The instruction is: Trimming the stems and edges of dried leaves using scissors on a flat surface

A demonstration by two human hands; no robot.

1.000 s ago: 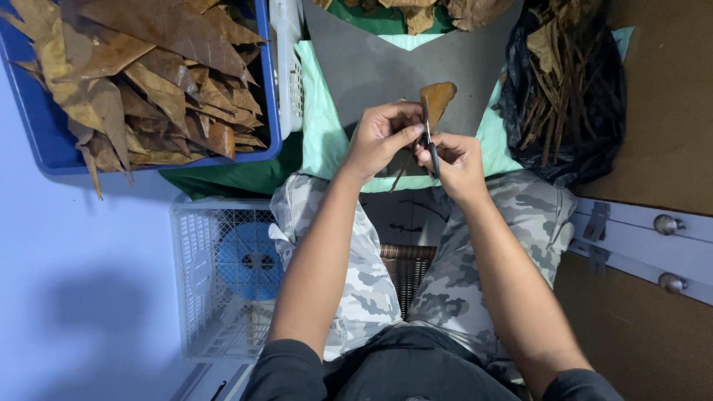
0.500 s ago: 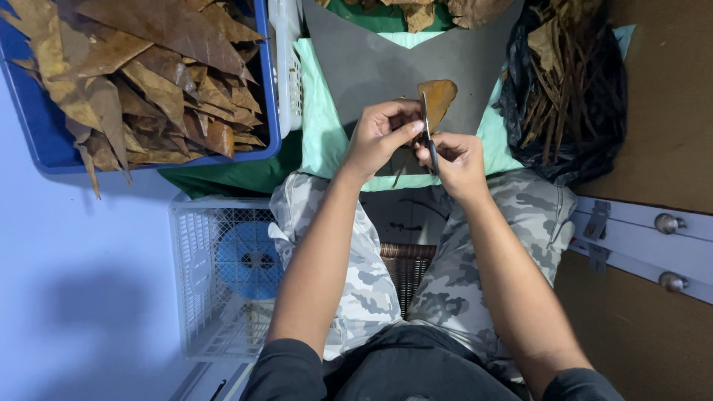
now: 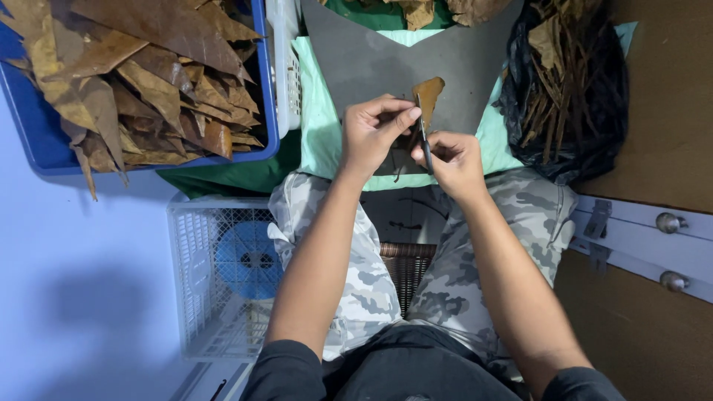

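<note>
**Operator:** Pinching is what I see from both hands. My left hand (image 3: 377, 134) has thumb and fingers pressed together on the lower part of a small brown dried leaf piece (image 3: 428, 94). My right hand (image 3: 453, 160) is closed around a thin dark blade-like tool (image 3: 424, 139), held nearly upright with its tip at the leaf's base.

**Observer:** Where does the leaf sit?

**Operator:** Just above both hands, toward twelve o'clock, over a flat dark grey mat (image 3: 371, 59). That mat lies on a pale green cloth (image 3: 318, 126) spread across my knees in camouflage-print trousers (image 3: 512, 215). Whether the leaf touches the mat, I cannot tell.

**Observer:** And the tool, is it cutting?

**Operator:** I cannot tell; the blade meets the leaf where my fingertips hide it.

**Observer:** What lies around?

**Operator:** At ten o'clock stands a blue plastic tub (image 3: 269, 111) heaped with large dry brown leaves (image 3: 148, 67). At two o'clock, a black plastic bag (image 3: 587, 148) holds brown stems and leaf scraps (image 3: 564, 74). At twelve o'clock, beyond the mat, more crumpled brown leaves (image 3: 445, 11) rest on dark green fabric (image 3: 371, 15). At eight o'clock, a white lattice basket (image 3: 193, 297) stands on the floor with a round blue thing (image 3: 249, 260) inside. At four o'clock, a white rail with metal knobs (image 3: 668, 223) runs along a brown board.
</note>
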